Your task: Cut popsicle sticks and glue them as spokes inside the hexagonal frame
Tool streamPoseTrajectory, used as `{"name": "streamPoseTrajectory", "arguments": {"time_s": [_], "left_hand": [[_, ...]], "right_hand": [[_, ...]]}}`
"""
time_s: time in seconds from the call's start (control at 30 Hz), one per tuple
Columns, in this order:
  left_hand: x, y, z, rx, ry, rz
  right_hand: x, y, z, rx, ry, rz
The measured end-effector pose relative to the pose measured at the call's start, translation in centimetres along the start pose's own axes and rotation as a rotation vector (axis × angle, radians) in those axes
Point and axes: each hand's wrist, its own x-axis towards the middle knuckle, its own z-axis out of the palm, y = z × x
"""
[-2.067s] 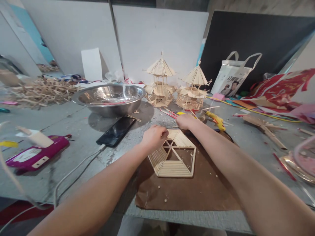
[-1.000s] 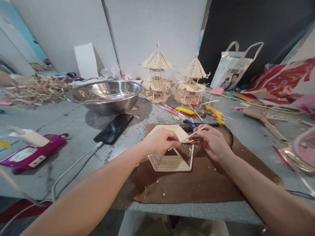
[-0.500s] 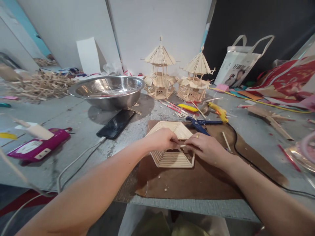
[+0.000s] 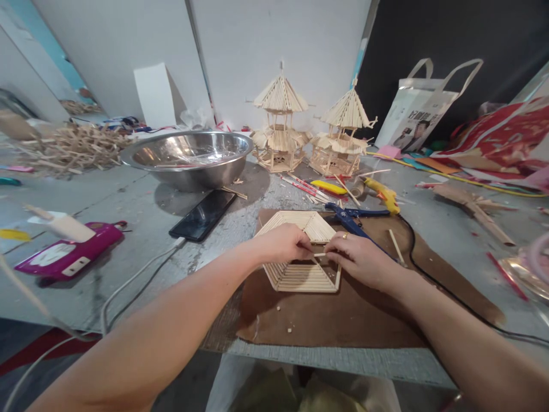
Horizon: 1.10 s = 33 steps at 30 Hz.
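A six-sided frame of pale wooden sticks [image 4: 305,280] lies on a brown mat [image 4: 343,320], with rows of sticks filling several of its wedges. Over its middle, my left hand [image 4: 287,242] is closed, fingertips pinching one end of a short wooden stick [image 4: 319,254]. My right hand [image 4: 355,256], with a ring on one finger, pinches the other end from the right. Part of the frame's upper left side is hidden by my left hand. Just behind my right hand lie blue-handled pliers [image 4: 349,217].
Two stick pagodas [image 4: 281,140] stand at the back beside a steel bowl [image 4: 189,157]. A phone [image 4: 203,214] on a cable and a purple power strip [image 4: 71,252] lie left. A yellow glue gun [image 4: 384,197] trails its black cord across the right side. A loose stick [image 4: 397,246] rests nearby.
My right hand has shifted very slightly to the right, opening a little more space between the two hands. The short stick still spans between them, and the frame stays put.
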Motion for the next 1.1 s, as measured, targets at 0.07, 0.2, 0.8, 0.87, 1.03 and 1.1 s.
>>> {"name": "streamPoseTrajectory", "arguments": {"time_s": [0.07, 0.2, 0.8, 0.87, 1.03, 1.1], "left_hand": [[0.0, 0.1, -0.1, -0.02, 0.015, 0.001], [0.0, 0.6, -0.5, -0.125, 0.183, -0.03], [0.1, 1.3, 0.4, -0.196, 0.248, 0.107], [0.0, 0.4, -0.5, -0.11, 0.292, 0.054], [0.1, -1.6, -2.3, -0.045, 0.387, -0.208], [0.0, -1.5, -2.3, -0.06, 0.29, -0.202]], "right_hand": [[0.0, -0.1, 0.0, -0.057, 0.097, -0.03], [-0.3, -0.4, -0.6, -0.191, 0.595, -0.007], [0.5, -1.5, 0.2, 0.568, 0.461, 0.183], [0.2, -0.6, -0.8, 0.435, 0.356, 0.218], [-0.2, 1.7, -2.2, 0.126, 0.009, 0.13], [-0.2, 1.8, -2.2, 0.075, -0.055, 0.094]]}}
